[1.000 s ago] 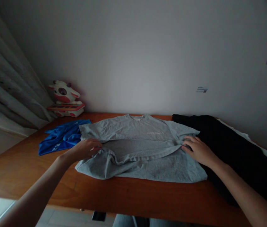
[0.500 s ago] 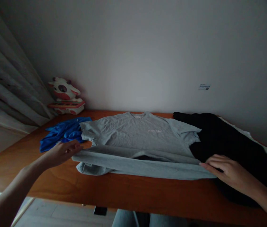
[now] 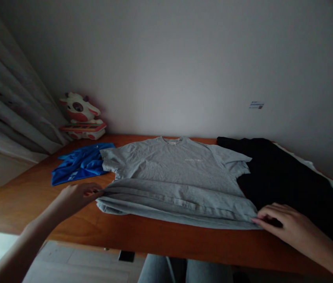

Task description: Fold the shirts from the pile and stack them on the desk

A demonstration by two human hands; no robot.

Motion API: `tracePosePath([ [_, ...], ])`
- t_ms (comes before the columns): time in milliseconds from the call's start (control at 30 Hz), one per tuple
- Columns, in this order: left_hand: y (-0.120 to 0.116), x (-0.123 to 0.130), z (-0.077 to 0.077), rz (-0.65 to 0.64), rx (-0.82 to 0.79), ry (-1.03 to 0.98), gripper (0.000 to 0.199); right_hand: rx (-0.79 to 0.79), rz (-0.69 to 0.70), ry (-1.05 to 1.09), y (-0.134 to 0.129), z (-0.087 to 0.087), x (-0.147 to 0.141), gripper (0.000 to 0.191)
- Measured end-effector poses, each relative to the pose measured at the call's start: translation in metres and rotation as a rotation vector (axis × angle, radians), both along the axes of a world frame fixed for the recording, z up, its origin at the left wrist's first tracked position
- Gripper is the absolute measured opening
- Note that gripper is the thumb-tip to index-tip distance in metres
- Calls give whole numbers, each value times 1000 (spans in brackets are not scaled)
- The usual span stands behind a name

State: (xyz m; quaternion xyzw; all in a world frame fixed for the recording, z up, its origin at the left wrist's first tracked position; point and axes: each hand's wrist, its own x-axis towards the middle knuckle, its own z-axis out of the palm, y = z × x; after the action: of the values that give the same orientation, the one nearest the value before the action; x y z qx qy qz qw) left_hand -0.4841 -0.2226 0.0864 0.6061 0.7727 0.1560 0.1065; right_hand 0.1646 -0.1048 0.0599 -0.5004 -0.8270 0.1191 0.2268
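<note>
A grey T-shirt (image 3: 175, 169) lies face up on the wooden desk (image 3: 160, 239), its collar toward the wall and small pale lettering on the chest. Its lower part is gathered in layered folds along the near side. My left hand (image 3: 79, 195) pinches the left corner of those folds. At the right corner, my right hand (image 3: 284, 220) grips the fabric between thumb and fingers. The far ends of the short sleeves spread out to both sides.
A crumpled blue garment (image 3: 81, 163) lies left of the T-shirt. Behind it stands a cow-shaped toy keyboard (image 3: 82, 118). Black clothing (image 3: 287, 177) covers the right side, with a white cloth (image 3: 304, 161) along its edge. A curtain (image 3: 13, 98) hangs at left.
The raised hem band has come down onto the shirt and now lies flatter, its dark opening closed. My right hand has moved slightly toward me; both hands keep their hold.
</note>
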Motion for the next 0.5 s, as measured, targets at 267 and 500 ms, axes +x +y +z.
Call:
tracePosePath([
  [267,-11,4,0,153,430,97,36,44,200,-22,-6,-15,11,39],
  [500,-37,-11,-29,-103,591,179,36,353,202,-113,-24,-21,35,17],
])
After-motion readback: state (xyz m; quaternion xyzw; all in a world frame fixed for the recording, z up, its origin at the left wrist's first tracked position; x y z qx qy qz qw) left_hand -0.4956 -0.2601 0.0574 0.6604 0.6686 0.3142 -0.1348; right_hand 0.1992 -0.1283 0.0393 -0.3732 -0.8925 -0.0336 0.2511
